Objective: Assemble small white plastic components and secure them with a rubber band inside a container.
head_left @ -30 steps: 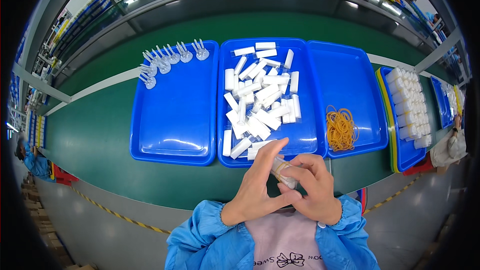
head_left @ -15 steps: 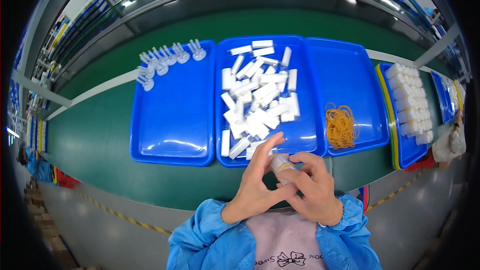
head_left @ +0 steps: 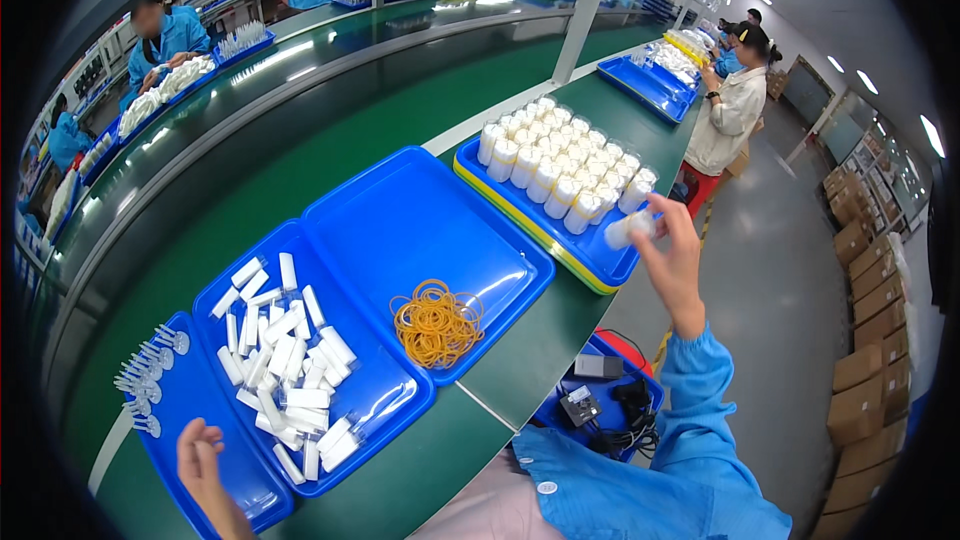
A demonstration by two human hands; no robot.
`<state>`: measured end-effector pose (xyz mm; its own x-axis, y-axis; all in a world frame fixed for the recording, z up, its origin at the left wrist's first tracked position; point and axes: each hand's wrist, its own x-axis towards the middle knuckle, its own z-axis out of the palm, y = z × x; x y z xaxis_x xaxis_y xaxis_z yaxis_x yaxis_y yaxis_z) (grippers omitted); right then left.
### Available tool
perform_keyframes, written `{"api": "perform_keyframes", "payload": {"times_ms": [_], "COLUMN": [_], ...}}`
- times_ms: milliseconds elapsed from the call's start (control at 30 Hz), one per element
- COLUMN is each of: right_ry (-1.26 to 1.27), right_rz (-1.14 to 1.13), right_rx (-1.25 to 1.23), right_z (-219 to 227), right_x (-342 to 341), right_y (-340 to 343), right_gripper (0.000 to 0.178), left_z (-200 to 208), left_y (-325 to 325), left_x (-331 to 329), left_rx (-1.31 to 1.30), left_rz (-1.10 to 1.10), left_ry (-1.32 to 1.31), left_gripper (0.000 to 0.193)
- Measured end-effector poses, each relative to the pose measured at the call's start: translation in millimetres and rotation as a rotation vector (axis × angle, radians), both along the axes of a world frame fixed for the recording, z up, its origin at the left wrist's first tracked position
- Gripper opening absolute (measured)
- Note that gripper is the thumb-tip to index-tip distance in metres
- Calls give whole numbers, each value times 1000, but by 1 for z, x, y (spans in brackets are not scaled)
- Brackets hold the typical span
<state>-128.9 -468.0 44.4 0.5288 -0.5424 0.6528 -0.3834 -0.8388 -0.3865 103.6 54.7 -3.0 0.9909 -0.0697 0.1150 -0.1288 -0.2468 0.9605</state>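
Note:
My right hand (head_left: 676, 265) pinches a white cylinder (head_left: 628, 230) in a clear cover between thumb and fingers. It holds the cylinder, tilted, over the near right corner of a blue tray (head_left: 603, 262). Rows of similar white cylinders (head_left: 560, 155) stand upright in that tray. My left hand (head_left: 203, 465) hovers over the leftmost blue tray (head_left: 235, 480), its fingers loosely bent and apart, with nothing seen in them. Beside it, the middle blue tray (head_left: 385, 415) carries loose white rolls (head_left: 285, 355), some with clear ends.
Orange rubber bands (head_left: 438, 325) lie in another blue tray (head_left: 400, 205). Clear pronged pieces on round bases (head_left: 150, 375) stand at the far left. Below the table edge, a blue bin (head_left: 600, 395) holds cables and adapters. A co-worker (head_left: 735, 115) is beyond the cylinders at right.
The view has swung to the right. My hands have parted: the right carried the cylinder to the tray of upright cylinders, while the left let go and moved over the leftmost tray.

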Motion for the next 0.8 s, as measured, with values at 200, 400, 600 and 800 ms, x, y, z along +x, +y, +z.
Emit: {"api": "perform_keyframes", "payload": {"times_ms": [200, 400, 600, 800], "right_ry": [-38, -2, 123, -163], "right_rz": [-58, -64, -158, -117], "right_rx": [-100, -162, -241, -147], "right_z": [-31, -51, -55, -40], "right_x": [10, 16, 19, 27], "right_y": [-70, -91, -88, -55], "right_gripper": [40, 41, 42, 35], "left_z": [-58, -65, -80, -53], "left_y": [130, 143, 164, 152], "left_x": [111, 126, 144, 127], "left_rx": [502, 1029, 1140, 878], "left_rz": [129, 253, 284, 295], "left_ry": [-164, -429, -587, -431], "left_gripper": [31, 22, 32, 21]}}
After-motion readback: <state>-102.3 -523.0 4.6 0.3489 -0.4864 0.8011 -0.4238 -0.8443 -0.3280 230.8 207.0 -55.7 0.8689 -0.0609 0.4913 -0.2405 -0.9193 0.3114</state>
